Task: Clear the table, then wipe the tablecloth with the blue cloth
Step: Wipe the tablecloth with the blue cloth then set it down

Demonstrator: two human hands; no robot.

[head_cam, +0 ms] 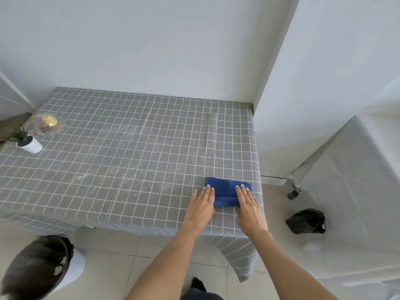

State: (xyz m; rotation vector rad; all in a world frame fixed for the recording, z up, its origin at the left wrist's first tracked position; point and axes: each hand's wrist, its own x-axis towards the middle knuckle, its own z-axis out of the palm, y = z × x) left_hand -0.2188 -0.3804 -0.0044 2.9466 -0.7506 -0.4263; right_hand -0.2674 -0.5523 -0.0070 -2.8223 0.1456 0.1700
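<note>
Blue cloth (225, 191): folded to a rectangle, lying flat on the tablecloth (129, 148) near the table's front right corner, pinned under both hands.

Left hand (201, 206): flat, palm down, fingers straight and together; fingertips rest on the cloth's left edge, the palm on the tablecloth just behind it. Grips nothing.

Right hand (249, 206): flat, palm down, fingers straight; fingers lie over the cloth's right part, reaching near its far edge, close to the table's right side. Grips nothing; presses only.

Tablecloth: grey with a white grid, draped over the table and hanging down at the front corner below the hands. Pale powdery smears (104, 174) lie to the left of the hands, running toward the middle of the surface.

Potted plant (28, 141): small, white pot, well away from the hands at the far left.

Glass dish (46, 124): clear, holding yellow contents, just beyond the plant.

Bin (41, 269): dark liner, on the floor well left of the forearms.

Black bag (306, 220): crumpled, on the floor to the right of the right hand.
</note>
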